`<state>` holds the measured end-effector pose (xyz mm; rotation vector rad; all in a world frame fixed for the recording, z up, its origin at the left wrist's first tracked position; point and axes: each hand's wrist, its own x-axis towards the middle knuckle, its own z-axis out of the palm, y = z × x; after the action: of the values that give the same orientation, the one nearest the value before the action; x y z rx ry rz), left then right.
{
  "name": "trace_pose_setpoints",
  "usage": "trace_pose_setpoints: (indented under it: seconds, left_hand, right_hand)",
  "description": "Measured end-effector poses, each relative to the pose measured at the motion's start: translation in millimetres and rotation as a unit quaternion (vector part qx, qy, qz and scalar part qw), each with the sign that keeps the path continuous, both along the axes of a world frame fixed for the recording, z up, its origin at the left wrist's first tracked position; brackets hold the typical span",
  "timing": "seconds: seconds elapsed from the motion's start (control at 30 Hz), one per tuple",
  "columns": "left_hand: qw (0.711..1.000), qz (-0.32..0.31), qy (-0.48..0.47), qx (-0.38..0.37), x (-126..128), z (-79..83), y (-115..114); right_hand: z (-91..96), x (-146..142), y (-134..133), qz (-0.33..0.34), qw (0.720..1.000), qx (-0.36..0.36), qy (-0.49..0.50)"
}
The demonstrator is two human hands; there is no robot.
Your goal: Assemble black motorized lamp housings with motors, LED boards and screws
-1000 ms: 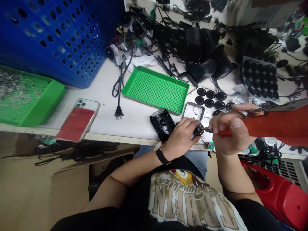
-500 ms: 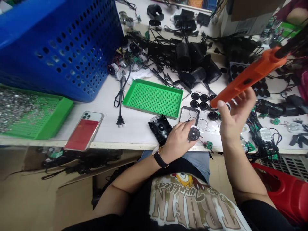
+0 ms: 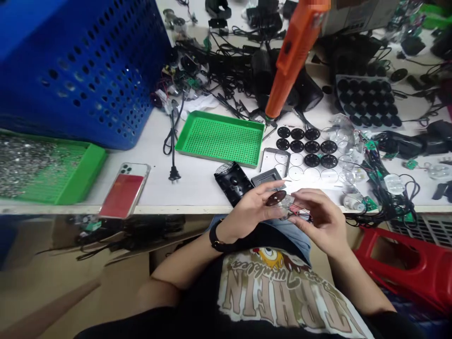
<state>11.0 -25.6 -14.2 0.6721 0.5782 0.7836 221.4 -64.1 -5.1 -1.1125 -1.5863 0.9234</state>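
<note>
**Left hand**: grasping, with fingers and thumb pinching a black round disc above the lap, just in front of the bench edge. The dark face is tilted, apparently so it can be seen from above. Black-strapped wristwatch on the wrist.

**Right hand**: fingers curved, close beside the disc, near a clear plastic piece and thin red wires. Whether it grips them cannot be told.

**On the bench, nearest first:** black housing; metal frame; rows of black discs, laid out flat and apparently sorted for easy reach; clear domes; empty-looking green perforated tray; phone in a clear case.

**Farther off:** orange-handled tool, tip down, its support unseen; blue perforated crate; black moulded tray, its pockets filled with discs.
</note>
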Motion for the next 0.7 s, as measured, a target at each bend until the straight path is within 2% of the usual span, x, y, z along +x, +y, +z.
trace_pose_setpoints:
  seconds: [0.07,0.17,0.27,0.37,0.53,0.7]
  left_hand:
    - [0.998,0.005,-0.051,-0.036,-3.8,-0.4,-1.1]
    - [0.993,0.004,-0.103,-0.056,-10.2,-2.9,-3.5]
    - [0.991,-0.001,-0.123,-0.058,-16.9,-7.0,-6.2]
    - [0.992,0.016,-0.122,-0.041,-24.0,-8.4,-8.3]
    - [0.993,0.023,-0.108,0.028,-35.7,-3.1,-10.0]
    - [0.991,0.016,-0.116,0.066,-34.9,-4.3,-11.5]
  right_hand:
    - [6.2,-3.1,1.5,0.018,0.999,0.043,-0.007]
    - [18.1,-7.1,8.9,0.043,0.998,0.047,-0.001]
    - [28.9,-15.5,18.0,0.040,0.997,0.059,-0.038]
    - [36.0,-26.0,22.8,0.061,0.989,0.112,-0.081]
    - [34.3,-33.9,18.4,0.103,0.952,0.253,-0.136]
    - [25.1,-36.8,10.9,0.082,0.933,0.319,-0.147]
